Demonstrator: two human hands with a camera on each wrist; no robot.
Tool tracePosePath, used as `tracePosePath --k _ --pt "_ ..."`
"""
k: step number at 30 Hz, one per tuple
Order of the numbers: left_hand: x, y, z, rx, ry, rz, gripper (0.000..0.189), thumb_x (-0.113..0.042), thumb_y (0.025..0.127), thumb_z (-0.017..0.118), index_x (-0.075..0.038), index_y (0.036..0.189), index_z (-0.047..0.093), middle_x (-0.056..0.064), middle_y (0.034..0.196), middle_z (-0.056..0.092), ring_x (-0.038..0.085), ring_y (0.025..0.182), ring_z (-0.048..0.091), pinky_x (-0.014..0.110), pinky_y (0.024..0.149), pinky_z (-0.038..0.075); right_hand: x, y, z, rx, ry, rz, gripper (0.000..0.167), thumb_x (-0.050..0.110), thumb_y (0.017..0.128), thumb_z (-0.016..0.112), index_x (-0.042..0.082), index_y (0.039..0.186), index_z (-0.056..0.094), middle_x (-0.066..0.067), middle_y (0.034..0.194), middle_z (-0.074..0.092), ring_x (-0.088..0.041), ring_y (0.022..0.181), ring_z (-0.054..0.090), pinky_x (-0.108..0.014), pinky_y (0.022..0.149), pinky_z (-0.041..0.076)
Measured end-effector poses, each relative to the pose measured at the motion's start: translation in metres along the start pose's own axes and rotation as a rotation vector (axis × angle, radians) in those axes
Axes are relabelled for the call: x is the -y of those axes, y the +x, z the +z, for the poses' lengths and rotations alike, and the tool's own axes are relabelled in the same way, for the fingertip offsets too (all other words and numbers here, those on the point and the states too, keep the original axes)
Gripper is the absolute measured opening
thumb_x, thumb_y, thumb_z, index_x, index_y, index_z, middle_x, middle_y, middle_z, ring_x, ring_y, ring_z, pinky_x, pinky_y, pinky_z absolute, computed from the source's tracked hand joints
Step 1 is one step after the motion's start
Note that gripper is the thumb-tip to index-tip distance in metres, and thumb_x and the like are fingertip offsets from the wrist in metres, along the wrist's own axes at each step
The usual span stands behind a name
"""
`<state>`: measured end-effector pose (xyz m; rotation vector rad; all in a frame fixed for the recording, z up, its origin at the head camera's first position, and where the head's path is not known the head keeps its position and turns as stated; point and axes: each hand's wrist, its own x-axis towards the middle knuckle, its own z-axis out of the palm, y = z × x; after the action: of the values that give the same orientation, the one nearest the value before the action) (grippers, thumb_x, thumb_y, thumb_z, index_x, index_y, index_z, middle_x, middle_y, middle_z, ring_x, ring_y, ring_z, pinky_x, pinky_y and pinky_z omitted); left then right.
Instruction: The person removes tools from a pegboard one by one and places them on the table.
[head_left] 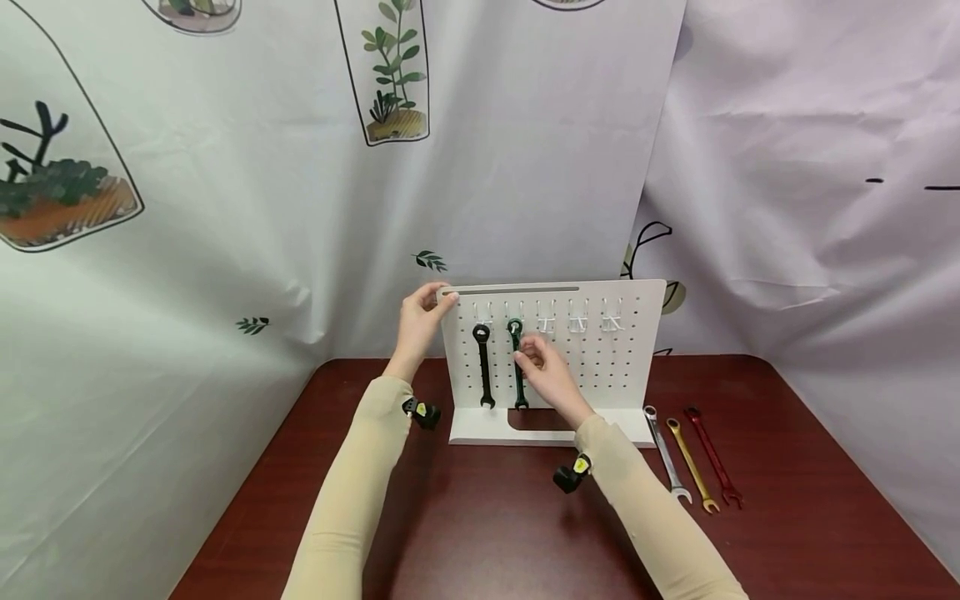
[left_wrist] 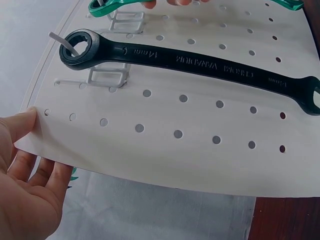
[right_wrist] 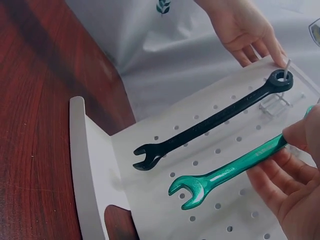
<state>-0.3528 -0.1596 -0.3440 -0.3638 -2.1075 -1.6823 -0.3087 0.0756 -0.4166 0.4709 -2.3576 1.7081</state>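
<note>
A white pegboard (head_left: 600,358) stands upright on the table, and my left hand (head_left: 422,323) grips its upper left corner, thumb in front and fingers behind. From the leftmost hook hangs a black combination wrench (left_wrist: 185,61), the hook passing through its ring end. Beside it is a green combination wrench (right_wrist: 240,165), its open end downward. My right hand (head_left: 549,373) pinches this green wrench between thumb and fingers near its upper half. The green ring end lies at the second hook, whose tip shows in the ring in the left wrist view.
Right of the board lie a silver wrench (head_left: 666,454), a yellow wrench (head_left: 693,467) and a red wrench (head_left: 714,457) on the dark red table (head_left: 487,517). Several white hooks (head_left: 577,323) line the board's upper part. A printed white curtain (head_left: 525,192) hangs behind.
</note>
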Motion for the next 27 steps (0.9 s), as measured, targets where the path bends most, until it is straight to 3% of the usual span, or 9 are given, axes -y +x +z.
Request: tracePosePath --k 1,8,12,17,21,27 --pt "0.000 0.000 0.000 0.003 0.003 -0.004 0.037 -0.027 0.095 0.074 -0.002 0.123 0.069 0.019 0.104 0.070 0.017 0.085 0.057 0.028 0.074 0.042 0.000 -0.001 0.000 -0.001 -0.004 -0.007 0.023 0.016 0.101 0.061 0.003 0.120 0.060 -0.014 0.108 0.066 -0.026 0.093 0.063 -0.034 0.080 0.052" --pt "-0.039 -0.018 -0.001 0.019 0.012 -0.015 0.034 -0.012 0.097 0.069 0.008 0.124 0.065 0.027 0.107 0.069 0.024 0.085 0.057 0.026 0.071 0.042 -0.001 -0.005 -0.001 0.000 -0.017 -0.037 0.024 0.016 0.101 0.062 0.002 0.120 0.061 -0.013 0.105 0.067 -0.024 0.091 0.062 -0.038 0.085 0.050" --pt "-0.039 -0.017 -0.001 0.020 0.003 -0.018 0.033 -0.012 0.097 0.069 0.007 0.124 0.065 0.026 0.107 0.069 0.025 0.085 0.057 0.027 0.070 0.042 0.002 -0.008 -0.002 0.008 -0.025 -0.026 0.027 0.019 0.101 0.062 0.004 0.123 0.060 -0.012 0.108 0.067 -0.024 0.093 0.063 -0.040 0.087 0.050" --pt "-0.039 -0.017 -0.001 0.023 -0.001 -0.021 0.033 -0.012 0.097 0.069 0.007 0.124 0.065 0.027 0.108 0.069 0.028 0.088 0.057 0.028 0.071 0.042 0.005 -0.011 -0.003 0.026 -0.009 -0.037 0.026 0.019 0.101 0.063 0.004 0.123 0.060 -0.012 0.109 0.068 -0.024 0.088 0.065 -0.037 0.080 0.052" --pt "-0.039 -0.017 -0.001 0.021 0.005 -0.025 0.034 -0.013 0.098 0.069 0.007 0.124 0.065 0.026 0.108 0.069 0.022 0.085 0.056 0.028 0.071 0.041 0.005 -0.014 -0.003 0.033 0.005 -0.055 0.025 0.017 0.102 0.062 0.002 0.122 0.060 -0.014 0.108 0.068 -0.025 0.085 0.065 -0.035 0.077 0.052" --pt "-0.039 -0.018 -0.001 0.014 0.009 -0.019 0.033 -0.013 0.097 0.069 0.006 0.123 0.065 0.023 0.106 0.069 0.015 0.081 0.055 0.027 0.070 0.041 0.005 -0.018 -0.004 0.035 0.009 -0.075 0.025 0.015 0.103 0.060 0.002 0.124 0.059 -0.015 0.110 0.068 -0.027 0.092 0.065 -0.039 0.085 0.052"
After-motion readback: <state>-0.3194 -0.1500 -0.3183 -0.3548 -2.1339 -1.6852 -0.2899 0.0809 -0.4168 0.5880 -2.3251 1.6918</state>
